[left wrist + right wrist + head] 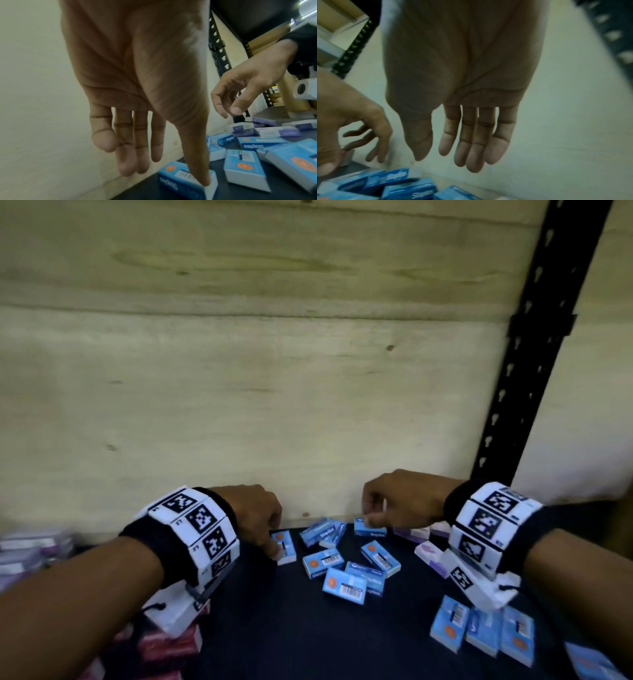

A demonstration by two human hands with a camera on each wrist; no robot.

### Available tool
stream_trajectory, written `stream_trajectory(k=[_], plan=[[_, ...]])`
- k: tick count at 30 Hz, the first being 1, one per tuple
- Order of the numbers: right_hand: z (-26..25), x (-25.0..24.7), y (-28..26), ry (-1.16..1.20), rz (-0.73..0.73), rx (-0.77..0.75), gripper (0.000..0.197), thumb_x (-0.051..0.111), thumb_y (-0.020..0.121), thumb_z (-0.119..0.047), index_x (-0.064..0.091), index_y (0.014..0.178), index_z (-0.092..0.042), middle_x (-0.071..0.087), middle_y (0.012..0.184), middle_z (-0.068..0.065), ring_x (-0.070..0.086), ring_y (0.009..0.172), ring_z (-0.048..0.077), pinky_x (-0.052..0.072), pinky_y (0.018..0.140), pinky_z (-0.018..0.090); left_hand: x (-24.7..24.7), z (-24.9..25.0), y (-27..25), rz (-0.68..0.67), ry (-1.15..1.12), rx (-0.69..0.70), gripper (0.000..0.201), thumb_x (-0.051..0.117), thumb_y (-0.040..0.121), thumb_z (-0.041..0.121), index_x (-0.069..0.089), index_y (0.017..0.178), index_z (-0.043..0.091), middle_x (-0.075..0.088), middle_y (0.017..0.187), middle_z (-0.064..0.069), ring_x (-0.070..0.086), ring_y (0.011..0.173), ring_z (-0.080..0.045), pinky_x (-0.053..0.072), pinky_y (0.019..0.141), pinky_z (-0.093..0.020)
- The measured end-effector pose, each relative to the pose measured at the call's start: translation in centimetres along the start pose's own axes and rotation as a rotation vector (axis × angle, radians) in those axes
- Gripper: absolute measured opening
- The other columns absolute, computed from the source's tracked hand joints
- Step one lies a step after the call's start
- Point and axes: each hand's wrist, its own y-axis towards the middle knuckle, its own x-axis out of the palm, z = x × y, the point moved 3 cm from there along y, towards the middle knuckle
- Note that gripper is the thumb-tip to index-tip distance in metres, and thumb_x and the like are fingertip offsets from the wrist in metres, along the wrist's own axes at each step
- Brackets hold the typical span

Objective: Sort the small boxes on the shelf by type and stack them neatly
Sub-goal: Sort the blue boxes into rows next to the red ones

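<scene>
Several small blue staple boxes lie scattered on the dark shelf. My left hand reaches down at the back wall, fingers straight, its thumb tip touching one blue box that lies flat. My right hand hovers just over another blue box by the wall; in the right wrist view its fingers are straight and hold nothing. Three blue boxes lie side by side at the front right. White-and-purple boxes lie under my right wrist.
A plywood wall closes the back of the shelf. A black perforated upright stands at the right. Red boxes are stacked at the front left, and more purple boxes sit at the far left.
</scene>
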Motion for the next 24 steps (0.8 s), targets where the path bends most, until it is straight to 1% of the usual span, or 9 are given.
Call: stream_trajectory(k=[2,4,6,9,11,14,17,19,24], plan=[[-1.8,0.4,1.5,0.002,-0.008,-0.077,0.027,0.059,0.095,-0.042,0.06,0.116,-0.024,0.061,0.107,-0.009,0.058,0.094,0.013,0.044,0.079,0.027,0.3,-0.1,0.4,-0.011,-0.026,0.024,0.062,0.073,0.074,0.063,0.06,0.12,0.024,0.062,0.108,0.005,0.06,0.096,-0.018,0.049,0.082,-0.032],[-3.3,0.8,2.6,-0.006,-0.026,-0.125,0.033,0.058,0.096,-0.042,0.058,0.124,-0.024,0.061,0.117,-0.006,0.058,0.106,0.016,0.044,0.083,0.028,0.5,0.1,0.5,-0.005,-0.044,0.042,0.063,0.074,0.072,0.065,0.06,0.12,0.027,0.065,0.11,0.006,0.061,0.098,-0.018,0.051,0.089,-0.035],[-4.4,1.1,3.6,-0.057,-0.036,-0.159,0.04,0.058,0.097,-0.04,0.054,0.133,-0.023,0.059,0.13,-0.002,0.057,0.115,0.02,0.044,0.09,0.03,0.5,0.3,0.6,-0.001,-0.036,0.057,0.061,0.074,0.073,0.063,0.06,0.12,0.028,0.066,0.111,0.004,0.062,0.098,-0.019,0.052,0.09,-0.037],[-5.3,1.3,4.5,-0.087,-0.038,-0.182,0.045,0.059,0.096,-0.038,0.053,0.138,-0.022,0.06,0.134,0.0,0.058,0.117,0.02,0.042,0.089,0.026,0.5,0.5,0.5,-0.003,-0.031,0.076,0.058,0.075,0.076,0.057,0.059,0.124,0.028,0.065,0.116,0.003,0.061,0.101,-0.02,0.05,0.09,-0.036],[-5.4,1.3,4.8,-0.091,-0.034,-0.181,0.042,0.06,0.096,-0.039,0.058,0.134,-0.022,0.063,0.129,0.0,0.06,0.113,0.021,0.044,0.088,0.026,0.4,0.5,0.3,-0.014,-0.019,0.084,0.063,0.076,0.078,0.05,0.055,0.133,0.026,0.062,0.124,0.002,0.058,0.109,-0.021,0.047,0.09,-0.032],[-5.2,1.7,5.2,-0.138,-0.036,-0.156,0.034,0.06,0.095,-0.042,0.066,0.122,-0.021,0.069,0.116,0.001,0.064,0.101,0.023,0.049,0.083,0.032,0.6,0.6,0.1,-0.032,-0.02,0.084,0.069,0.077,0.08,0.044,0.05,0.14,0.025,0.06,0.129,0.001,0.057,0.114,-0.022,0.046,0.092,-0.033],[-4.9,2.0,5.4,-0.164,-0.057,-0.116,0.037,0.06,0.094,-0.046,0.066,0.118,-0.019,0.068,0.113,0.002,0.063,0.097,0.023,0.048,0.08,0.033,0.9,0.9,-0.1,-0.026,-0.037,0.058,0.074,0.07,0.078,0.061,0.049,0.139,0.025,0.057,0.13,0.0,0.056,0.114,-0.022,0.047,0.093,-0.035],[-4.8,2.2,5.3,-0.17,-0.059,-0.097,0.038,0.06,0.094,-0.048,0.064,0.117,-0.018,0.066,0.112,0.003,0.061,0.096,0.024,0.045,0.077,0.032,1.1,1.2,-0.1,-0.027,-0.038,0.044,0.071,0.068,0.079,0.063,0.051,0.134,0.024,0.057,0.128,-0.002,0.056,0.11,-0.023,0.049,0.092,-0.037],[-4.7,2.3,4.8,-0.186,-0.05,-0.084,0.039,0.057,0.095,-0.049,0.061,0.118,-0.018,0.064,0.112,0.006,0.059,0.093,0.025,0.041,0.073,0.032,0.7,1.7,-0.6,-0.044,-0.005,0.049,0.062,0.076,0.082,0.041,0.051,0.134,0.022,0.055,0.129,-0.003,0.056,0.112,-0.024,0.047,0.087,-0.033]])
